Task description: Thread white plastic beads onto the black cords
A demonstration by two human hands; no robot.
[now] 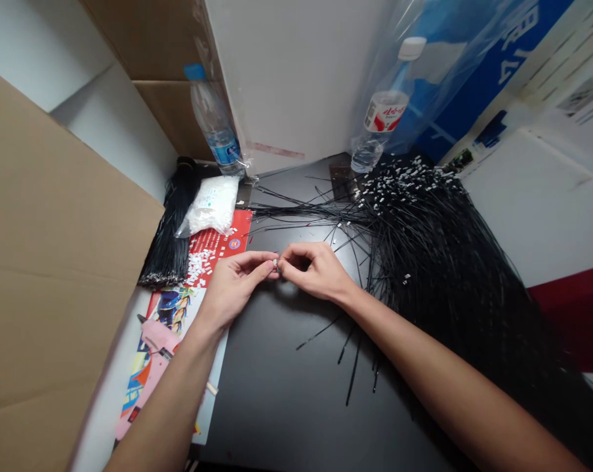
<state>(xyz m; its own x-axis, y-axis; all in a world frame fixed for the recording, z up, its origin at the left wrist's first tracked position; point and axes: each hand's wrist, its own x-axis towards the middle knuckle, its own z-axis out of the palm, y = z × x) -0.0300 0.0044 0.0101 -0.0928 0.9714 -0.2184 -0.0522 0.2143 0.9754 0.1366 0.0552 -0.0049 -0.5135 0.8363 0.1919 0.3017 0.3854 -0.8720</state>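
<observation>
My left hand (235, 283) and my right hand (315, 271) meet over the black tabletop (286, 393), fingertips pinched together on a tiny white connector piece (275, 263). A thin black wire seems to run from the pinch, but I cannot follow it. To the right lies a big heap of black wires with white tips (439, 262). Left of my hands, small loose white connectors (201, 265) lie scattered on a red printed sheet (218, 252), beside a clear bag of white pieces (212, 204) and a bundle of black wires (171, 229).
A large cardboard sheet (50, 262) stands at the left. Two plastic water bottles (216, 128) (385, 111) stand at the back, against a white panel and clear plastic film. A pink object (153, 357) lies on colourful paper near the table's left edge. Several loose wires (350, 357) lie under my right forearm.
</observation>
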